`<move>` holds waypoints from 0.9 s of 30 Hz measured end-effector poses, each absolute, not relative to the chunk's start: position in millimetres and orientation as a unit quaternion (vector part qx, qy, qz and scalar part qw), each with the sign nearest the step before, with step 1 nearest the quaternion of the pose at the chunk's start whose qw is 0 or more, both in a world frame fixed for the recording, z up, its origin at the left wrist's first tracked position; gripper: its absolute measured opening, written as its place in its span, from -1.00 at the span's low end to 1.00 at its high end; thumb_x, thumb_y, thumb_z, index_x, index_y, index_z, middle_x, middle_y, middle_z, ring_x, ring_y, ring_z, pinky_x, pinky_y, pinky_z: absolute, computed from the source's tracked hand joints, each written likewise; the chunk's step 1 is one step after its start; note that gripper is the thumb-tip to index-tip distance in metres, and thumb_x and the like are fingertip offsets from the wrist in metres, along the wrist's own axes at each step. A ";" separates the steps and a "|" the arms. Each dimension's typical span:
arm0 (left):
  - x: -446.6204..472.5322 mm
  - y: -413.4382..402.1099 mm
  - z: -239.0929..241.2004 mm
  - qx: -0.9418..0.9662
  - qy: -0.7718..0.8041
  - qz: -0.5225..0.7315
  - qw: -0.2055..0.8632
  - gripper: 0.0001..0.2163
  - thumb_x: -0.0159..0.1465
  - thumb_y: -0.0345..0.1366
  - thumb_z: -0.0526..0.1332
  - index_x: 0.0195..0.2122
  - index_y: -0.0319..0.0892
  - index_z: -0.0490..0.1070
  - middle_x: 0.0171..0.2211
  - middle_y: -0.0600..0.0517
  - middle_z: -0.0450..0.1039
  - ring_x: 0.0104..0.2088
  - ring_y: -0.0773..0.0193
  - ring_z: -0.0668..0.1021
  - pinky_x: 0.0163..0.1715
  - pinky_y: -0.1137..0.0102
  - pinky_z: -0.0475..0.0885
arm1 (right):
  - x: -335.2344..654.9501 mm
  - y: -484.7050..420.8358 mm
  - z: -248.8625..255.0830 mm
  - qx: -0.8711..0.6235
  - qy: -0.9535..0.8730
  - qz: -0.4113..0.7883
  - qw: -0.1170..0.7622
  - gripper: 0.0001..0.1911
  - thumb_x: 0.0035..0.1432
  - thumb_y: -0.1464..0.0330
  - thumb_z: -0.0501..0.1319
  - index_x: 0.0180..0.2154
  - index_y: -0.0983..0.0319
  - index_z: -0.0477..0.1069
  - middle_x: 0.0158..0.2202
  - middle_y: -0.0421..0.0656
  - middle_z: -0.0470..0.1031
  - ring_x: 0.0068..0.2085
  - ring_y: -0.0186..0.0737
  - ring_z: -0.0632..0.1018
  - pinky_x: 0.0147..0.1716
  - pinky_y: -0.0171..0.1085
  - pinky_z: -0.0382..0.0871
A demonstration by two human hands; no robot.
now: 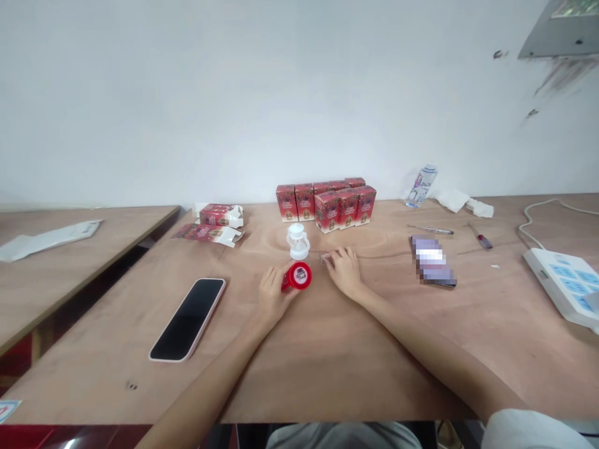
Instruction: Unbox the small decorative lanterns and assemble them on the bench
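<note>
My left hand is closed around a small red lantern, whose round end with a printed picture faces me. A white lantern with clear sides stands upright on the table just beyond it. My right hand rests on the tabletop with its fingers curled and fingertips pressed together. Something small and pale shows at those fingertips, too small to name. Several thin bent wire pieces lie between the two hands, close to the right fingertips.
Red printed boxes stand grouped at the back, and opened cartons lie left of them. A black-screened phone lies left. Rightward are another phone, tweezers, a screwdriver, a clear bottle and a power strip.
</note>
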State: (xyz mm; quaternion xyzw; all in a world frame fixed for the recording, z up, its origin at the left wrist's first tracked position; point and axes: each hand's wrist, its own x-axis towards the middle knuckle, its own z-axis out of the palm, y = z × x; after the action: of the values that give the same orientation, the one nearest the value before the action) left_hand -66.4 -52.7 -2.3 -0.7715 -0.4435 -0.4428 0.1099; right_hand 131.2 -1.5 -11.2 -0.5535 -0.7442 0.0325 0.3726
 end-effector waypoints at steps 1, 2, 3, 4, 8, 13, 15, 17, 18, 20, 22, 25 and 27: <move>-66.5 -52.8 -2.4 -0.773 -0.439 -0.444 0.111 -0.65 0.17 -0.24 0.24 -0.03 -0.16 0.28 -0.23 -0.04 0.48 -0.32 0.19 0.46 -0.33 0.35 0.34 | 130.3 -2.7 -10.8 -0.554 -0.748 0.026 0.366 -0.87 0.13 0.43 0.12 -0.37 0.20 0.44 -0.25 -0.01 0.44 -0.16 0.01 0.37 -0.19 -0.04 0.26; -66.6 -52.8 -2.5 -0.774 -0.437 -0.443 0.116 -0.66 0.18 -0.25 0.24 -0.03 -0.16 0.28 -0.21 -0.04 0.48 -0.31 0.19 0.46 -0.32 0.34 0.34 | 128.9 -5.4 -10.1 -0.544 -0.751 0.024 0.373 -0.87 0.13 0.43 0.12 -0.35 0.20 0.44 -0.21 0.00 0.43 -0.15 0.01 0.37 -0.18 -0.04 0.26; -66.8 -52.7 -2.6 -0.775 -0.438 -0.439 0.125 -0.66 0.18 -0.25 0.23 -0.03 -0.16 0.29 -0.20 -0.05 0.49 -0.31 0.19 0.46 -0.32 0.34 0.33 | 127.0 -9.5 -8.9 -0.525 -0.755 0.028 0.392 -0.87 0.14 0.42 0.11 -0.33 0.20 0.44 -0.18 -0.01 0.43 -0.14 0.00 0.38 -0.17 -0.04 0.25; -67.0 -52.4 -2.7 -0.776 -0.440 -0.431 0.136 -0.67 0.19 -0.25 0.22 -0.02 -0.15 0.29 -0.21 -0.05 0.49 -0.32 0.19 0.46 -0.32 0.34 0.32 | 124.8 -14.5 -7.5 -0.497 -0.758 0.038 0.420 -0.87 0.16 0.40 0.11 -0.32 0.19 0.43 -0.17 -0.02 0.43 -0.13 -0.03 0.39 -0.15 -0.06 0.26; -67.3 -51.6 -2.1 -0.781 -0.442 -0.405 0.176 -0.67 0.20 -0.21 0.21 -0.02 -0.16 0.33 -0.25 -0.06 0.49 -0.33 0.19 0.44 -0.34 0.35 0.28 | 114.1 -35.0 -2.0 -0.374 -0.741 0.151 0.536 -0.89 0.17 0.34 0.12 -0.35 0.17 0.41 -0.25 -0.10 0.42 -0.17 -0.18 0.45 -0.12 -0.16 0.31; -66.0 -53.5 1.9 -0.783 -0.433 -0.401 0.196 -0.70 0.21 -0.23 0.20 -0.04 -0.17 0.36 -0.25 -0.06 0.50 -0.30 0.20 0.44 -0.32 0.35 0.25 | 102.2 -45.5 -2.7 -0.347 -0.680 0.324 0.559 -0.89 0.07 0.28 0.23 -0.39 0.18 0.39 -0.27 -0.15 0.44 -0.21 -0.22 0.48 -0.18 -0.22 0.35; -65.0 -54.7 3.9 -0.785 -0.427 -0.400 0.202 -0.72 0.22 -0.24 0.19 -0.05 -0.17 0.37 -0.25 -0.06 0.51 -0.29 0.21 0.44 -0.32 0.35 0.25 | 99.3 -45.1 -5.6 -0.359 -0.638 0.411 0.543 -0.84 0.03 0.25 0.25 -0.41 0.18 0.35 -0.37 -0.20 0.45 -0.31 -0.25 0.49 -0.28 -0.26 0.37; -63.8 -56.1 5.8 -0.787 -0.422 -0.397 0.212 -0.73 0.23 -0.26 0.19 -0.05 -0.16 0.37 -0.25 -0.06 0.51 -0.28 0.21 0.44 -0.32 0.35 0.25 | 97.7 -44.2 -8.2 -0.364 -0.598 0.480 0.528 -0.81 0.01 0.22 0.26 -0.42 0.19 0.32 -0.45 -0.25 0.43 -0.41 -0.28 0.47 -0.37 -0.29 0.37; -63.1 -56.7 6.6 -0.787 -0.419 -0.396 0.219 -0.74 0.23 -0.26 0.18 -0.06 -0.16 0.37 -0.25 -0.06 0.51 -0.28 0.21 0.44 -0.32 0.35 0.24 | 97.4 -44.0 -8.9 -0.366 -0.587 0.496 0.526 -0.80 0.01 0.22 0.26 -0.43 0.19 0.31 -0.47 -0.26 0.42 -0.42 -0.29 0.46 -0.39 -0.30 0.36; -61.6 -58.0 8.1 -0.786 -0.418 -0.393 0.231 -0.75 0.24 -0.28 0.18 -0.06 -0.14 0.37 -0.25 -0.05 0.52 -0.29 0.22 0.45 -0.33 0.35 0.23 | 97.5 -44.4 -9.0 -0.367 -0.587 0.491 0.529 -0.81 0.01 0.23 0.25 -0.42 0.19 0.31 -0.46 -0.26 0.42 -0.41 -0.30 0.46 -0.38 -0.31 0.34; -60.5 -59.0 9.1 -0.784 -0.419 -0.390 0.239 -0.76 0.24 -0.30 0.17 -0.05 -0.13 0.37 -0.26 -0.04 0.52 -0.28 0.21 0.45 -0.34 0.35 0.23 | 97.9 -45.2 -8.1 -0.367 -0.600 0.470 0.533 -0.82 0.02 0.25 0.25 -0.41 0.19 0.31 -0.42 -0.26 0.44 -0.39 -0.31 0.46 -0.35 -0.32 0.34; -59.9 -59.5 9.3 -0.785 -0.420 -0.382 0.248 -0.76 0.24 -0.32 0.17 -0.06 -0.12 0.38 -0.25 -0.04 0.52 -0.24 0.21 0.45 -0.31 0.33 0.23 | 97.9 -45.5 -7.5 -0.361 -0.606 0.462 0.538 -0.84 0.02 0.26 0.25 -0.39 0.19 0.32 -0.39 -0.24 0.45 -0.35 -0.29 0.48 -0.29 -0.30 0.36; -60.1 -59.0 8.9 -0.786 -0.417 -0.379 0.255 -0.76 0.24 -0.33 0.17 -0.06 -0.12 0.38 -0.25 -0.04 0.53 -0.23 0.20 0.45 -0.27 0.32 0.23 | 97.6 -44.7 -8.2 -0.360 -0.606 0.456 0.544 -0.86 0.03 0.27 0.24 -0.40 0.19 0.34 -0.38 -0.22 0.46 -0.32 -0.27 0.49 -0.25 -0.28 0.37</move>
State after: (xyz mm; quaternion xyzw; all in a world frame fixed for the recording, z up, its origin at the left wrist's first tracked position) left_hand -60.1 -59.0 8.9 -0.7856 -0.4172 -0.3792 0.2549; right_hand 97.6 -44.7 -8.2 -0.3596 -0.6061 0.4559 0.5435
